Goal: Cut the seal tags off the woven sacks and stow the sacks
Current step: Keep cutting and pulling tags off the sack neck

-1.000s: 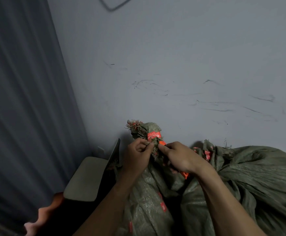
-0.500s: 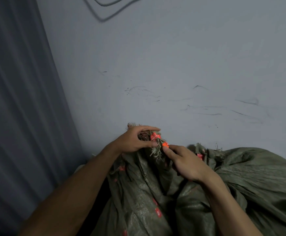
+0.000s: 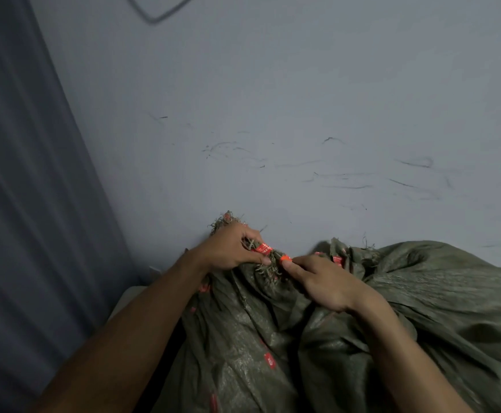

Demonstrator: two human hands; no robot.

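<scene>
A dark green woven sack (image 3: 243,338) lies bunched in front of me, its frayed neck (image 3: 228,222) gathered against the wall. My left hand (image 3: 231,248) grips that neck, thumb beside a red seal tag (image 3: 264,249) wrapped round it. My right hand (image 3: 323,281) holds a small orange-tipped tool (image 3: 285,259) against the neck just right of the tag; most of the tool is hidden in the fist. A second green sack (image 3: 437,293) lies to the right with another red tag (image 3: 337,260) at its neck.
A scuffed grey wall (image 3: 303,114) stands directly behind the sacks. A dark curtain (image 3: 28,204) hangs on the left. A pale flat surface (image 3: 127,299) shows beneath my left forearm. A cable loops on the wall at the top (image 3: 160,16).
My left hand moved from beside the neck to over its top and now grips it. The view has shifted down a little; the pale surface at left is mostly covered by my forearm.
</scene>
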